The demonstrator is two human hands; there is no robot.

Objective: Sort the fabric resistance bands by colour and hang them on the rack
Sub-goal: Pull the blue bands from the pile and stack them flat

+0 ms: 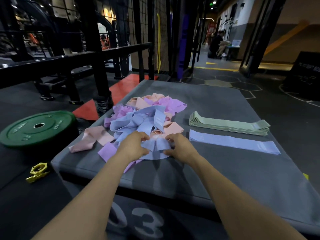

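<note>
A jumbled heap of fabric bands (pixel 143 116) in blue, purple, pink and peach lies on a grey padded box (pixel 225 170). My left hand (pixel 135 144) and my right hand (pixel 180 146) each pinch one end of a blue band (pixel 156 147) at the heap's near edge. To the right, a neat stack of green bands (pixel 228 124) lies flat, and a flat blue band pile (pixel 233 143) lies just in front of it. A loose pink band (pixel 93 137) and a purple band (pixel 108 152) lie at the heap's left.
A green weight plate (pixel 37 128) and a yellow collar clamp (pixel 38 172) lie on the floor to the left. A black steel rack (pixel 97 54) with mesh panels stands behind the box. A seated person (pixel 216 44) is far back on the right.
</note>
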